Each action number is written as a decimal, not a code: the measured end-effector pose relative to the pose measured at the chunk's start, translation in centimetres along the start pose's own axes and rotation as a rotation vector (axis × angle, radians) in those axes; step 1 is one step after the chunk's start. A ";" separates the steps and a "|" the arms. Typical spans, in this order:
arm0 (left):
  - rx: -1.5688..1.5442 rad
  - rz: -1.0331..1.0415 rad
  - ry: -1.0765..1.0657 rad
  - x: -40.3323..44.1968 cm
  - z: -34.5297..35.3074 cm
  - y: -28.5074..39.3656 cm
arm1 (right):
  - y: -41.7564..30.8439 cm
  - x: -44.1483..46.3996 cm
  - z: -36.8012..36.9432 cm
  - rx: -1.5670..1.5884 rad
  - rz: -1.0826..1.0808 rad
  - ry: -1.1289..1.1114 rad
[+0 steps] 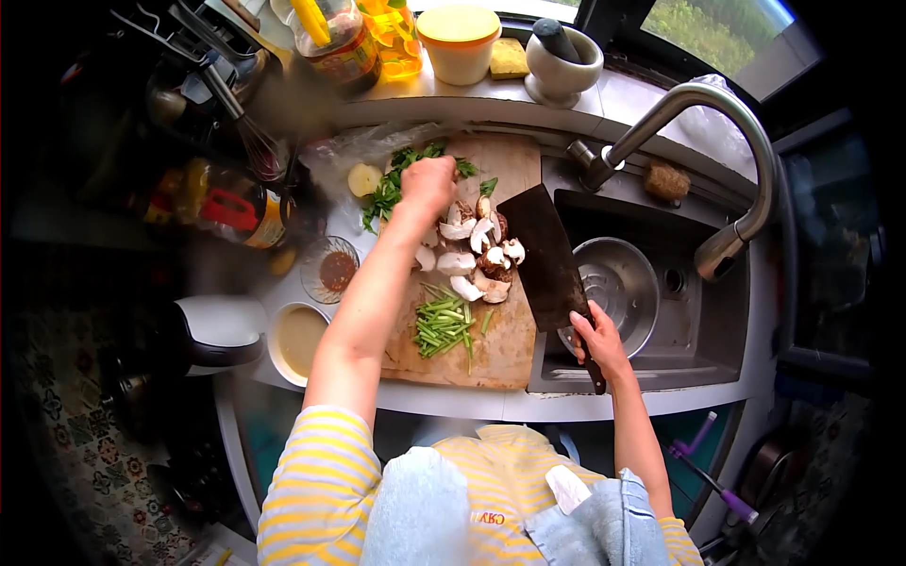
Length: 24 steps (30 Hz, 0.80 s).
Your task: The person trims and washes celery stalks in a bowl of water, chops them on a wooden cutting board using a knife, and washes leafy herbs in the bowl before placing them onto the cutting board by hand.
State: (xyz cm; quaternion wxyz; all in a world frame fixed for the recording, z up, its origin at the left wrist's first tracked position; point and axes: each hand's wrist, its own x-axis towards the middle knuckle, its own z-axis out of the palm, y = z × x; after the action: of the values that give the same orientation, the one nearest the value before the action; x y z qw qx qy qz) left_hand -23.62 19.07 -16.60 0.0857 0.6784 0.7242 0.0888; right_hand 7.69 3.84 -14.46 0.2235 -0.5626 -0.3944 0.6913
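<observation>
My left hand [429, 184] is closed at the far end of the wooden cutting board [401, 358], its fingertips hidden among leafy greens [385, 203] that stick out on both sides. My right hand [602, 341] grips the handle of a dark, broad-bladed cleaver [547, 255]. The blade lies across the board's right edge, beside a pile of cut mushrooms [458, 264] with brown caps and pale flesh. Nearer to me on the board are chopped green stems [442, 323]. A pale, round cut vegetable [364, 179] sits left of the greens.
On the right is a sink [703, 330] with a metal bowl [642, 292] and a curved faucet [755, 179]. Left of the board stand a glass bowl of brown sauce [338, 271] and a bowl of pale liquid [300, 344]. A mortar [563, 80] stands on the back ledge.
</observation>
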 end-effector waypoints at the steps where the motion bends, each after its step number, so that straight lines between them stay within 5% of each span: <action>1: -0.145 0.012 0.006 0.1 -0.2 -1.1 | 0.1 0.1 0.0 -0.006 -0.006 -0.003; 2: -0.351 0.001 -0.079 0.4 -0.8 -2.0 | 0.2 0.1 0.0 0.002 -0.005 -0.002; 8: -0.355 0.110 -0.242 -0.3 -1.5 -2.0 | 0.4 0.2 0.0 0.026 -0.009 0.000; 12: 0.002 0.158 -0.106 -1.5 0.1 0.0 | 0.3 0.2 0.1 -0.011 -0.008 0.007; 14: 0.067 0.034 -0.156 -1.0 0.4 0.8 | 0.2 0.1 0.3 -0.026 -0.003 0.005; 19: 0.071 0.167 -0.106 0.3 1.5 0.1 | 0.5 0.3 1.0 0.008 -0.001 -0.007; 24: -0.082 0.228 -0.404 -1.4 -0.9 2.2 | 0.8 0.3 1.2 0.049 0.014 -0.024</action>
State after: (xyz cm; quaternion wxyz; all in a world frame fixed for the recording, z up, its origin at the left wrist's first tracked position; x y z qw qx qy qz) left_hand -21.58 17.82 -15.15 0.2457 0.7558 0.6069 -0.0101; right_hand 6.61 3.21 -15.20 0.2277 -0.5516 -0.3758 0.7090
